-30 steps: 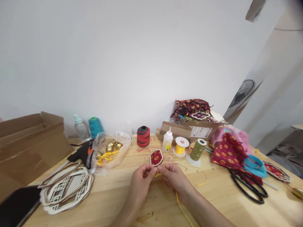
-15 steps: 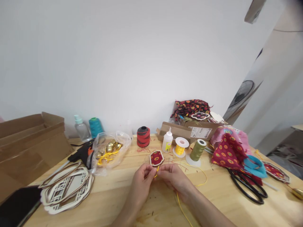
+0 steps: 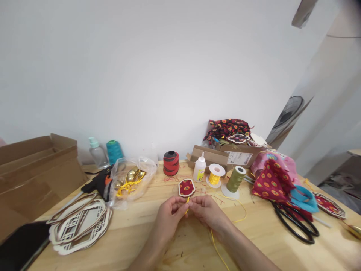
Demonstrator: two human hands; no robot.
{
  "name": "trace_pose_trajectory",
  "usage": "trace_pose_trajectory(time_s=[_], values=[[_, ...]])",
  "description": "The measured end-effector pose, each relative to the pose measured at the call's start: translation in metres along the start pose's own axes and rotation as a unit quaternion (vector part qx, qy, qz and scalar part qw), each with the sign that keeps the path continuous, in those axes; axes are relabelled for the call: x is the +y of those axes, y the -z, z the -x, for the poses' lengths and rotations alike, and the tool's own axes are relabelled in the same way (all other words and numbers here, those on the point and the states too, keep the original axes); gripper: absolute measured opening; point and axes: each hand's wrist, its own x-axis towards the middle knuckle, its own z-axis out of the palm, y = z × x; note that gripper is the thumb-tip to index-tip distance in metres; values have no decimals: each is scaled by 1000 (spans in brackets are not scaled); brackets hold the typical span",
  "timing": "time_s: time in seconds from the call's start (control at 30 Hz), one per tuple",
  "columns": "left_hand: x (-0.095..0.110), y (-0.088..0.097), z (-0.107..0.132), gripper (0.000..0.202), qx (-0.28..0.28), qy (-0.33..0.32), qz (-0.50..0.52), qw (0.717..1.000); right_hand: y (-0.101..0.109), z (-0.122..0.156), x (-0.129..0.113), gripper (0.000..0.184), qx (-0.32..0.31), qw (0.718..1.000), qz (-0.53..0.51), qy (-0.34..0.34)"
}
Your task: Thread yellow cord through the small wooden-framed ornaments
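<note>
Yellow cord (image 3: 187, 200) is thin, soft and light, so the left hand (image 3: 170, 215) and right hand (image 3: 207, 212) pinch it with their fingertips, just below the small red charm (image 3: 186, 188) at lower middle.

A pine tabletop (image 3: 132, 241) bears wooden lattice frames (image 3: 79, 226) at eight o'clock, a glue gun (image 3: 97, 184) at ten — a red thread cone (image 3: 170, 163) at twelve, a yellow cord spool (image 3: 214, 175) and olive thread cone (image 3: 235, 179) at one — black-handled scissors (image 3: 293, 226) at three.

A red printed-fabric ornament (image 3: 186, 188) with a shaped wooden rim lay flat, its thin yellow cord (image 3: 187, 206) leaving the lower edge, pinched between the left hand (image 3: 169, 217) and right hand (image 3: 207, 212).
</note>
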Motion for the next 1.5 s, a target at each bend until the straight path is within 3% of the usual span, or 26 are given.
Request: trace_pose_trajectory(time_s=[0.27,0.47,0.7,1.03,1.23,1.5], values=[[9,0,5,17,3,-29,-60,998,2,-2,0,38,6,999,43,24],[9,0,5,16,23,-36,-81,996,2,-4,8,35,6,1000,13,25],[10,4,1,17,-13,-29,-50,998,2,0,1,31,0,999,41,14],[8,10,-4,24,-41,35,2,999,0,1,-2,27,13,998,57,30],[21,8,1,24,19,103,-11,994,3,2,-4,17,25,984,155,88],[25,9,2,36,38,146,16,988,16,-3,-1,19,121,970,193,82]])
